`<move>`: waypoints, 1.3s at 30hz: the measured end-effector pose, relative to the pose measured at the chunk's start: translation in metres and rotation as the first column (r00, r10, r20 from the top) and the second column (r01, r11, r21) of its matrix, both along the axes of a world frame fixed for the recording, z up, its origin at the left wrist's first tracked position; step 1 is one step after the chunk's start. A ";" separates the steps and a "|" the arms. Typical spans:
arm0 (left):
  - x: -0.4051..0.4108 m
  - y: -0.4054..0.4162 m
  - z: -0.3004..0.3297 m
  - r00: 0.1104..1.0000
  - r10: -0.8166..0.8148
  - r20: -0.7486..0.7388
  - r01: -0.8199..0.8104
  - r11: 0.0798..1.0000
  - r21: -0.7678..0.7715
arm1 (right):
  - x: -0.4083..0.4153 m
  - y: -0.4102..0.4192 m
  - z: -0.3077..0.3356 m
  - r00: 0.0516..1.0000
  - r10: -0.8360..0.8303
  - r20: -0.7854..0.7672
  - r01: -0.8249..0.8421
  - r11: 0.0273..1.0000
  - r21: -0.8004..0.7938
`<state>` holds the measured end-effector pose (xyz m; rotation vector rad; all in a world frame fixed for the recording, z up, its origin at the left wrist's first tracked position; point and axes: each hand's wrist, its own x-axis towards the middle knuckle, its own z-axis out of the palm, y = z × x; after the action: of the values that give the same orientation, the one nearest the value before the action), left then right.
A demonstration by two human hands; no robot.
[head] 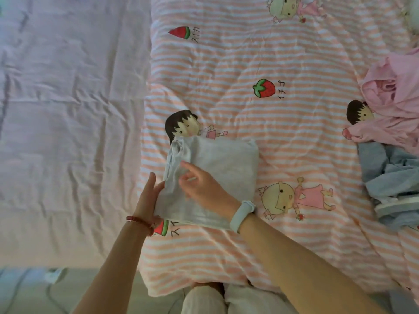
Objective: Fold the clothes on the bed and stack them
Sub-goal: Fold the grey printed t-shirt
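A folded light grey garment (226, 164) lies on the striped cartoon quilt (249, 60) near the bed's front edge. My left hand (148, 198), fingers straight, touches the garment's left edge from the side. My right hand (201, 186) rests on top of the garment's left half with loosely spread fingers. At the right edge of the view, a crumpled pink garment (394, 105) lies above a crumpled light blue garment (392, 175), both unfolded.
A pale lilac sheet (68, 109) covers the left part of the bed. Below the bed's front edge are the floor, a cable and white plug (53, 276), and my legs in light trousers (204, 300).
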<state>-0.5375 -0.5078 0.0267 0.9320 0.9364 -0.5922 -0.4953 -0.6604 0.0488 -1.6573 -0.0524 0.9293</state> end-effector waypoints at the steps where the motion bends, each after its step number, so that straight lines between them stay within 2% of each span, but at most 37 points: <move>1: -0.001 -0.002 0.000 0.999 -0.040 0.007 0.040 0.998 0.052 | -0.003 -0.005 -0.003 0.995 -0.039 0.093 0.045 0.997 -0.064; 3: 0.001 -0.011 0.000 0.982 -0.190 0.021 0.176 0.942 0.285 | -0.012 -0.025 -0.008 0.908 -0.090 0.409 0.201 0.950 -0.239; 4: 0.003 -0.015 -0.001 0.941 -0.338 0.003 0.296 0.829 0.475 | -0.017 -0.036 -0.010 0.822 -0.061 0.566 0.290 0.900 -0.324; 5: 0.005 -0.018 -0.005 0.874 -0.482 -0.067 0.401 0.636 0.660 | -0.021 -0.047 -0.013 0.735 0.006 0.678 0.366 0.838 -0.404; 6: 0.006 -0.023 -0.009 0.805 -0.569 -0.165 0.464 0.432 0.774 | -0.024 -0.056 -0.018 0.678 0.086 0.730 0.411 0.778 -0.474; 7: 0.007 -0.028 -0.010 0.763 -0.600 -0.240 0.488 0.291 0.823 | -0.028 -0.062 -0.022 0.665 0.165 0.728 0.409 0.736 -0.540; 8: 0.007 -0.032 -0.011 0.751 -0.602 -0.271 0.480 0.216 0.850 | -0.032 -0.066 -0.027 0.683 0.234 0.692 0.365 0.711 -0.601; 9: 0.006 -0.035 -0.014 0.757 -0.592 -0.275 0.462 0.188 0.866 | -0.035 -0.067 -0.032 0.715 0.287 0.638 0.304 0.694 -0.653; 11: 0.002 -0.032 -0.018 0.801 -0.556 -0.222 0.402 0.226 0.887 | -0.041 -0.069 -0.044 0.764 0.356 0.538 0.196 0.667 -0.719; 14: -0.007 -0.015 -0.019 0.895 -0.439 -0.080 0.284 0.421 0.862 | -0.041 -0.078 -0.064 0.755 0.501 0.423 0.059 0.592 -0.804; 16: -0.011 -0.007 -0.020 0.916 -0.396 -0.060 0.272 0.507 0.818 | -0.037 -0.087 -0.075 0.726 0.602 0.332 -0.053 0.531 -0.846; 18: -0.009 -0.005 -0.021 0.899 -0.430 -0.085 0.320 0.512 0.797 | -0.032 -0.091 -0.082 0.718 0.643 0.266 -0.110 0.483 -0.869; 20: -0.002 -0.006 -0.020 0.875 -0.477 -0.083 0.347 0.497 0.796 | -0.029 -0.086 -0.080 0.725 0.640 0.255 -0.112 0.475 -0.873; 23: 0.011 -0.007 -0.018 0.874 -0.482 -0.058 0.341 0.524 0.781 | -0.036 -0.077 -0.065 0.730 0.555 0.398 -0.002 0.584 -0.812; 24: 0.014 -0.007 -0.018 0.871 -0.488 -0.060 0.342 0.512 0.788 | -0.043 -0.075 -0.061 0.715 0.524 0.462 0.033 0.635 -0.772; 26: 0.017 -0.012 -0.019 0.844 -0.528 -0.093 0.361 0.432 0.826 | -0.061 -0.074 -0.055 0.670 0.514 0.537 0.031 0.703 -0.711; 28: 0.015 -0.020 -0.023 0.816 -0.560 -0.142 0.369 0.316 0.874 | -0.076 -0.072 -0.056 0.625 0.573 0.530 -0.024 0.693 -0.721; 31: 0.009 -0.030 -0.032 0.805 -0.565 -0.180 0.324 0.166 0.931 | -0.078 -0.077 -0.061 0.546 0.678 0.492 -0.079 0.626 -0.776; 34: 0.006 -0.032 -0.039 0.803 -0.569 -0.179 0.300 0.126 0.946 | -0.068 -0.092 -0.069 0.485 0.759 0.435 -0.168 0.569 -0.805; 39: 0.007 -0.034 -0.047 0.817 -0.533 -0.219 0.344 0.146 0.928 | -0.058 -0.110 -0.077 0.409 0.869 0.278 -0.377 0.438 -0.816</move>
<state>-0.5308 -0.5414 -0.0205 2.4408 0.7971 -0.3690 -0.5531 -0.7700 -0.0279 -2.6958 -1.1672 0.8991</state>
